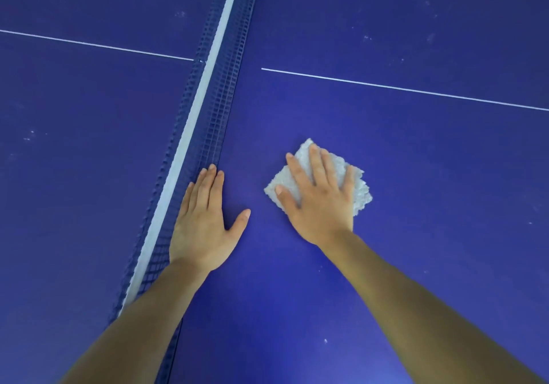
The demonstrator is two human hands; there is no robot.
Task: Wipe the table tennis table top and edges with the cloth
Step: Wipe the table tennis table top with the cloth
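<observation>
White nubbly cloth (361, 193), folded to a rough square, lying flat on the blue table tennis table top (416, 160), on the half to the right of the blue mesh net (219, 110) and on the near side of the thin white centre line (386, 86). Pinned under the right hand (319, 202): palm down, fingers (315, 158) straight and slightly spread, pressing rather than gripping, with no finger curled round the fabric. Cloth corners poking out past the fingertips and the little-finger side.

Left hand (202, 226) flat on bare table just beside the net, fingers straight and close together, thumb splayed out, fingertips at the foot of the mesh. Holding nothing, and probably propping the forward lean.

Likely step: sweeping this half of the top. To do it well:

- Press evenly through the whole palm to move the cloth as one pad, without bunching at the loose corners.
- Work in straight, overlapping passes from the net outward, pushing dust one way instead of scrubbing in circles.
- Reach for the pale specks (367, 38) scattered beyond the centre line — and the lone one nearer the body.
- Run close along the net's foot without snagging the mesh.
- Refold to a clean face once soiled.
- Leave the edges, none of them in view, for last.
</observation>
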